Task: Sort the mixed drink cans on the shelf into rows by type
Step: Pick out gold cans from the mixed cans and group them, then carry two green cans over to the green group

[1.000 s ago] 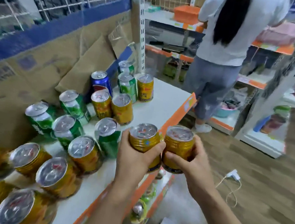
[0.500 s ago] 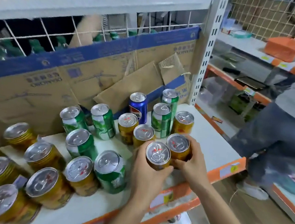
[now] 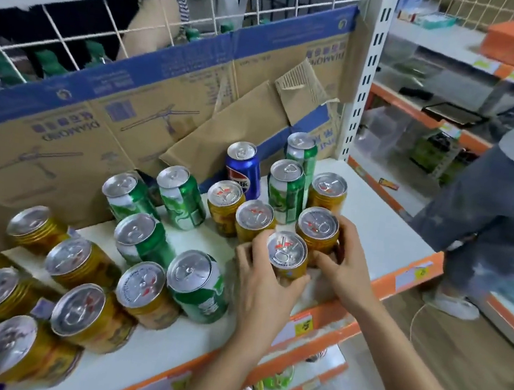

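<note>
Shelf (image 3: 382, 220) of white board with an orange front lip runs before us, backed by flattened cardboard (image 3: 100, 143) and a wire grid (image 3: 74, 39). At our left stands a loose cluster of yellow cans (image 3: 78, 309), then green cans (image 3: 139, 232) in the middle and one blue can (image 3: 245, 174) toward the back. Our left hand (image 3: 264, 293) curls fingers and thumb round the near yellow can (image 3: 286, 252), which is upright close to the shelf's front edge. Our right hand (image 3: 349, 274) wraps the far yellow can (image 3: 318, 228) just behind it, fingers on its right side, thumb toward us. Past the upright post (image 3: 365, 78) we see a wood-look floor (image 3: 469, 376) and another person (image 3: 487, 207) in jeans at a neighbouring rack.
</note>
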Available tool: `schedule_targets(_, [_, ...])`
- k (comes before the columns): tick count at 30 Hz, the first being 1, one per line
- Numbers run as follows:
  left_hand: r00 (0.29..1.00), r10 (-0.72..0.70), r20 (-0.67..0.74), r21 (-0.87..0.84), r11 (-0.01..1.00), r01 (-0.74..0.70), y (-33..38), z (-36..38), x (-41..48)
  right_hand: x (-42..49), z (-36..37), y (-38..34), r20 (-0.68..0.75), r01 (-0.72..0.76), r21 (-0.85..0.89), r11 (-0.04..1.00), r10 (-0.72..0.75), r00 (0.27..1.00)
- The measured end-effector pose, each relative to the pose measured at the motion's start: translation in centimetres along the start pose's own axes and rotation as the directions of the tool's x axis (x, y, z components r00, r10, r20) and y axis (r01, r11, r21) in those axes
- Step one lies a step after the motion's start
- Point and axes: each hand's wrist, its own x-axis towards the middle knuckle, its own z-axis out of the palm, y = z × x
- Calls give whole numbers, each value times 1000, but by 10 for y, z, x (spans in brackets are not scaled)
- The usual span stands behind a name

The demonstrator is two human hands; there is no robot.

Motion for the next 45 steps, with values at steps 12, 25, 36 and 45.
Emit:
schedule_targets(12, [892, 305, -334, 213, 946, -244, 31, -18, 30, 53, -3, -45, -248, 195, -144, 970, -226, 942])
schedule_targets(25, [997, -78, 28, 326, 943, 64, 58, 5, 109, 202, -17, -49, 385, 166, -632, 757, 122, 915])
schedule_targets(36, [969, -240, -65, 464, 852, 242, 65, 16, 125, 222, -13, -24, 441, 163, -572, 804, 135, 887])
schedule_targets(45, [954, -110, -278, 241, 954, 180, 86, -11, 113, 200, -37, -71, 220, 195, -209, 958, -148, 964])
